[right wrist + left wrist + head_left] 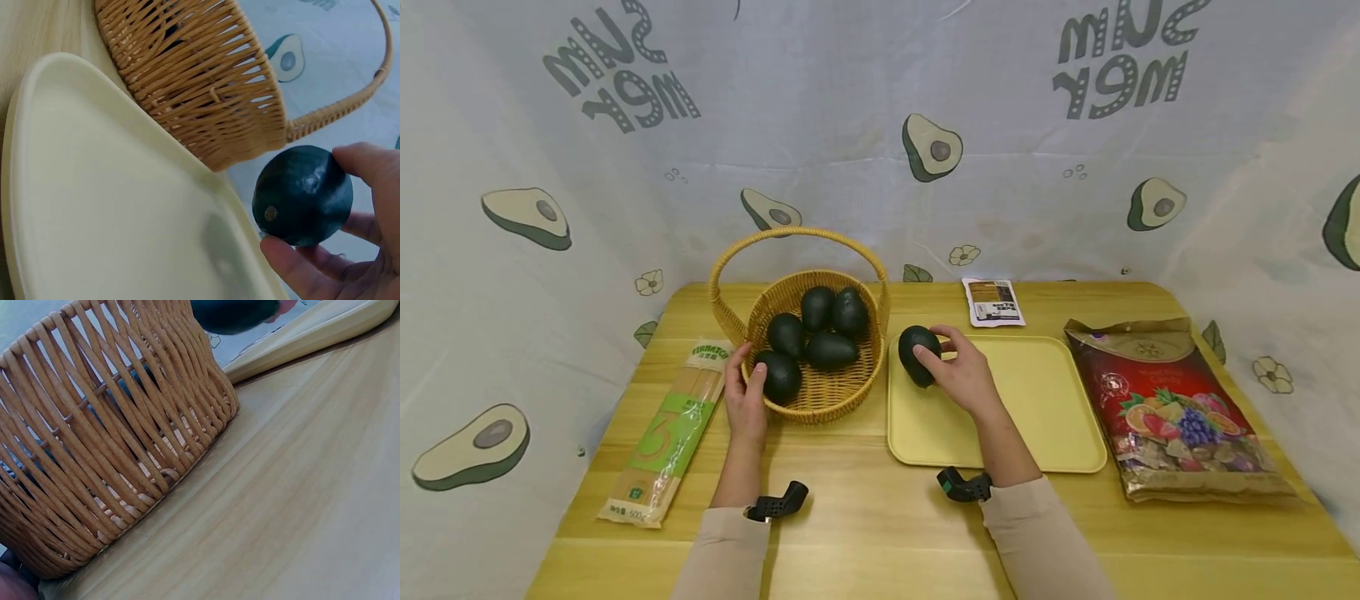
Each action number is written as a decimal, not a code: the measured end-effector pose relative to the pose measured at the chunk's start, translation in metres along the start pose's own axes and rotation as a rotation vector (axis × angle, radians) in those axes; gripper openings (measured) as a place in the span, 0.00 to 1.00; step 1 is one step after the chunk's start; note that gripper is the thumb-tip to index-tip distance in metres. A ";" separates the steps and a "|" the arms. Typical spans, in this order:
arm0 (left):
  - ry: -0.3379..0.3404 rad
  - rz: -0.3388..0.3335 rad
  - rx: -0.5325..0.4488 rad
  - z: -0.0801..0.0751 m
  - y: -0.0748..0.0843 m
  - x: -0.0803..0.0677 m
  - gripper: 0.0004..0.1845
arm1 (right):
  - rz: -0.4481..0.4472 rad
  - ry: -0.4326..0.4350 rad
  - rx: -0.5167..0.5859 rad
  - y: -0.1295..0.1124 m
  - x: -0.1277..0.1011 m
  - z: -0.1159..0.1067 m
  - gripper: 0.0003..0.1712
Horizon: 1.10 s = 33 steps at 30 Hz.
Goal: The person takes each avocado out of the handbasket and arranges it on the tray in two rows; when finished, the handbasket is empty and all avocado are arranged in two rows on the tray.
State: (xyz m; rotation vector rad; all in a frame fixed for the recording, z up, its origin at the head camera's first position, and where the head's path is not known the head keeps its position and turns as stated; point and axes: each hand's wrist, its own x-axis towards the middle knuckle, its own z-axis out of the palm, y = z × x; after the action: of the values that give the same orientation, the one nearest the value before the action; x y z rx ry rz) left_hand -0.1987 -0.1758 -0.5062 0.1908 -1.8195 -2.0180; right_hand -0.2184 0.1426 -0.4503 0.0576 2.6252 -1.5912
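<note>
Right hand [961, 372] has 1 avocado [303, 195] pinched, thumb on 1 side, fingers on the other, held up over the left end of the yellow tray [1000, 421], near the basket [816, 412]. Left hand [747, 410] grips the basket's left rim, thumb lapping over beside the nearest of 5 more avocados [831, 352] inside. Hands well apart. Handling guess: moderate weight for its size, skin glossy so likely a bit slippery; looks firm, but can't tell ripeness from here, so assume it bruises and don't squeeze or drop it. Best hold is around the widest part, thumb opposing spread fingers, about as now; avoid the narrow end, since it tapers and would slide out. Basket looks light and slightly springy, so a rim hold steadies it fine.
</note>
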 end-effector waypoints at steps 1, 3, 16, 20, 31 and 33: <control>-0.001 0.002 -0.002 0.000 0.000 0.000 0.24 | 0.016 0.010 0.007 0.000 0.003 0.002 0.36; -0.005 0.006 -0.008 0.000 0.001 0.000 0.24 | 0.036 0.037 0.000 0.000 0.008 0.007 0.36; 0.004 0.009 -0.020 0.001 -0.002 0.001 0.24 | 0.047 0.149 -0.105 0.001 0.032 0.029 0.34; 0.003 -0.005 -0.013 0.002 -0.002 -0.001 0.24 | 0.064 0.153 -0.075 0.006 0.032 0.028 0.33; -0.003 0.003 -0.011 0.000 -0.003 0.000 0.24 | -0.047 0.019 -0.041 0.018 0.027 0.025 0.39; -0.004 0.004 -0.006 0.000 -0.004 0.000 0.24 | -0.056 0.004 -0.034 0.018 0.025 0.024 0.41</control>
State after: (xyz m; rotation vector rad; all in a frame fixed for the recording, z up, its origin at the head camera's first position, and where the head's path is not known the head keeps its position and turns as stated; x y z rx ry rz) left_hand -0.1996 -0.1752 -0.5099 0.1818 -1.8144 -2.0228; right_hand -0.2412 0.1293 -0.4793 -0.0139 2.6789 -1.5647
